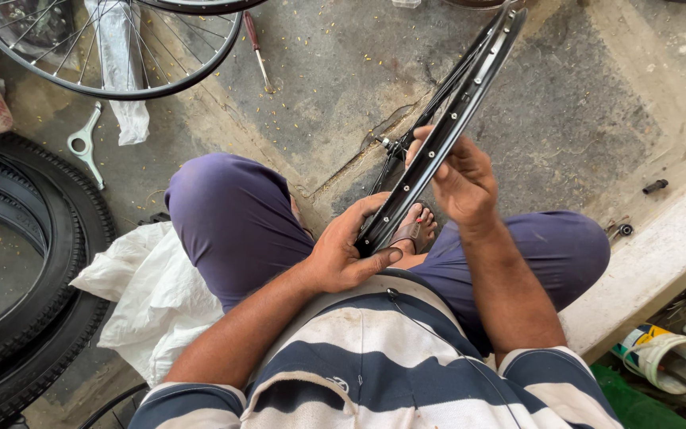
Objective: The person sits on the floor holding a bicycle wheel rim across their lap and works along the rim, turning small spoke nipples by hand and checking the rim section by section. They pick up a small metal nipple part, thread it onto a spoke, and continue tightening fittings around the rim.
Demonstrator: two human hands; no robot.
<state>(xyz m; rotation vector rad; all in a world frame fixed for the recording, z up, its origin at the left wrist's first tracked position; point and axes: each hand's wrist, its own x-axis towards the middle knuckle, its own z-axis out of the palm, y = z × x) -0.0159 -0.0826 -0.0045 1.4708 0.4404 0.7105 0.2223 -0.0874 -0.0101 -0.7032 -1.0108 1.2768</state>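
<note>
Head view | left hand [343, 250] fingers clasp black rim [446, 127] low | right hand [460, 181] fingers grip it midway

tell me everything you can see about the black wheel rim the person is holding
The black wheel rim is a glossy, metal-looking hoop seen nearly edge-on, its inner channel dotted with small spoke holes. It stands tilted, running from the lap up to the top of the picture. A few thin spokes show behind it. The left hand grips its lower end; the right hand holds its middle from the far side.

Rim [446, 127] between hands, tyres [33, 262] left
</note>
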